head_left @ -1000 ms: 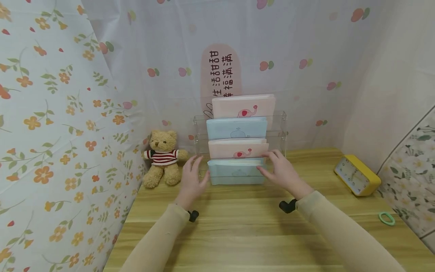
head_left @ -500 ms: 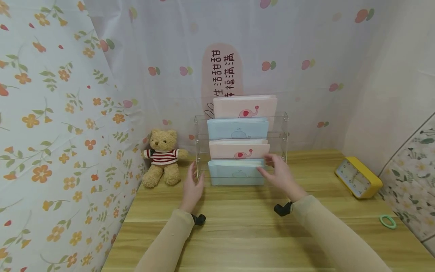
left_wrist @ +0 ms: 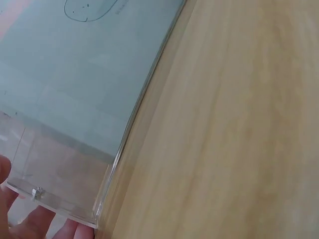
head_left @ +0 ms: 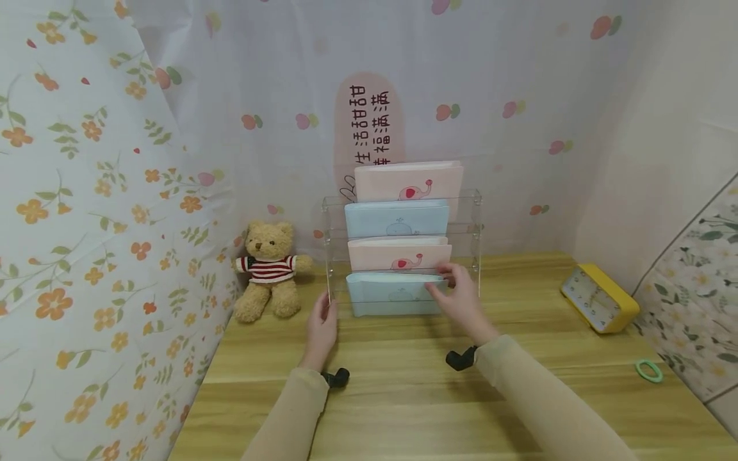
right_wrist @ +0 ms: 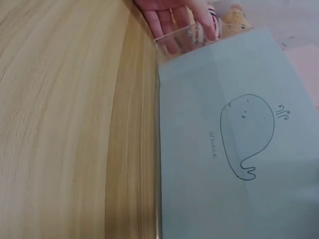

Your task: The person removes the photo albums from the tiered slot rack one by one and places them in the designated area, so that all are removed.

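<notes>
At left of centre sits one tan teddy bear in a red-and-white striped jumper (head_left: 268, 272); beside it, the left hand (head_left: 321, 330) grips the left side panel of one clear plastic rack (head_left: 468, 225), thumb and fingers on opposite faces. Mid-frame, the rack carries two pink elephant folders (head_left: 375, 255) and two light-blue whale folders (head_left: 369, 294). The right hand (head_left: 461, 298), thumb and fingers parted, bends around the front blue folder's right end; whether it grips, I cannot tell. One yellow-framed clock (head_left: 601, 298) and one green ring (head_left: 649, 371) lie far right.

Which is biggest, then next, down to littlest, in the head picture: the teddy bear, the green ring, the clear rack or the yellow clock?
1. Clear rack
2. Teddy bear
3. Yellow clock
4. Green ring
</notes>
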`<state>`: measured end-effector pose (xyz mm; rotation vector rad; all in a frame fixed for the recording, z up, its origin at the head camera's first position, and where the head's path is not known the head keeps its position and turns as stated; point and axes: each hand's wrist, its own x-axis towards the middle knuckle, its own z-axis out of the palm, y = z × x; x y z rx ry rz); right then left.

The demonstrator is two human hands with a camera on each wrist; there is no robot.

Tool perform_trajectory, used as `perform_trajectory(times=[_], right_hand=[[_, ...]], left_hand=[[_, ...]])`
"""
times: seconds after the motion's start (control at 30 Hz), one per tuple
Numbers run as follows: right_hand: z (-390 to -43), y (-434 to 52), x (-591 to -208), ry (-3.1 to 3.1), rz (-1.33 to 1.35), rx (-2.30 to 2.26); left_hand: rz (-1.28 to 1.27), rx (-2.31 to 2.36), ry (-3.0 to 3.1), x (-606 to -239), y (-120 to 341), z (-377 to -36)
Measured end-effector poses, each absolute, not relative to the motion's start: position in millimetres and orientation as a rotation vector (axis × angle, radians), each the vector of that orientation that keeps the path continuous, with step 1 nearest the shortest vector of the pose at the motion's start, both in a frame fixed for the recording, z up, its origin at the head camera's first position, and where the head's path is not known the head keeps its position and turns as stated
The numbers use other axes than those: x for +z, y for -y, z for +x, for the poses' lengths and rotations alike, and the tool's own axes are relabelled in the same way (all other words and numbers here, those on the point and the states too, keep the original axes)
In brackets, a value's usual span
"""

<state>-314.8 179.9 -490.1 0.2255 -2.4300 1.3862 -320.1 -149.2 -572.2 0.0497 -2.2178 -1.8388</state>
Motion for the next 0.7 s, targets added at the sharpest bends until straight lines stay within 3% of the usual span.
perform_trajectory(times=[0.7], right_hand=[[-327,-163,-497,2.429,0.182,1.465]], left_hand=[[0.113,-1.773,2.286,-578,159,-317]])
